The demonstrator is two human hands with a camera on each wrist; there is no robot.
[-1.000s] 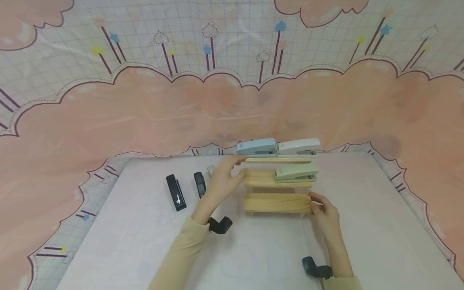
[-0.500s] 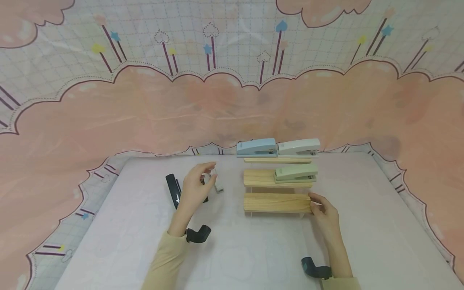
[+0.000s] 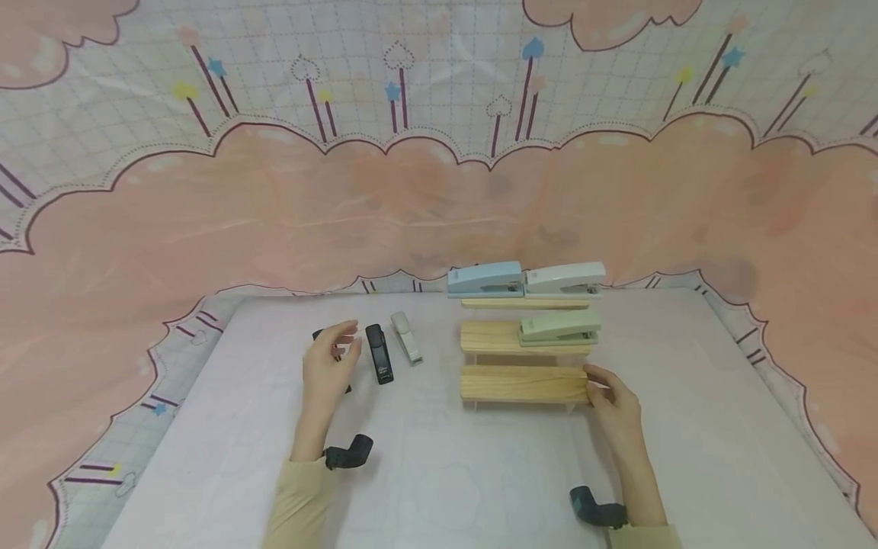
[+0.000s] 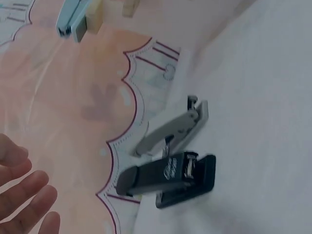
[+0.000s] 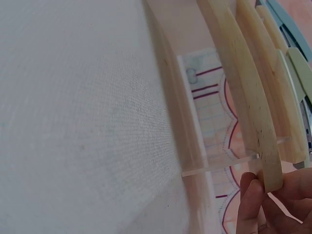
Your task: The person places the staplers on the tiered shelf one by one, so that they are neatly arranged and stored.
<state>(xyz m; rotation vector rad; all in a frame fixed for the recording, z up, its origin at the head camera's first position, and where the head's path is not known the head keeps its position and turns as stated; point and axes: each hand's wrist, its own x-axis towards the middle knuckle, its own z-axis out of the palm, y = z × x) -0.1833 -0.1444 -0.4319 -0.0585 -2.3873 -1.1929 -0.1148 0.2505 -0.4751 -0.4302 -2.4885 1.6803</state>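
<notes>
My left hand (image 3: 328,370) is above a black stapler (image 3: 347,390) on the table and hides most of it. Nothing is between its loosely bent fingers, seen at the left edge of the left wrist view. Just right of it lie a smaller black stapler (image 3: 379,354) and a pale grey-white stapler (image 3: 407,338). With thumb and fingers, my right hand (image 3: 617,404) pinches the right end of the lowest wooden board of a tiered rack (image 3: 524,383). A green stapler (image 3: 560,328) sits on the middle tier. On the top tier stand a blue stapler (image 3: 485,280) and a white stapler (image 3: 565,280).
Clear supports (image 5: 219,165) hold up the rack's boards. The white table (image 3: 453,473) reaches back to a patterned cloth backdrop (image 3: 411,206). Each wrist wears a black camera mount, such as the one on the left wrist (image 3: 348,453).
My left hand has moved left from beside the rack, past the grey-white and smaller black staplers, to the larger black stapler. The right hand keeps its place at the lowest board.
</notes>
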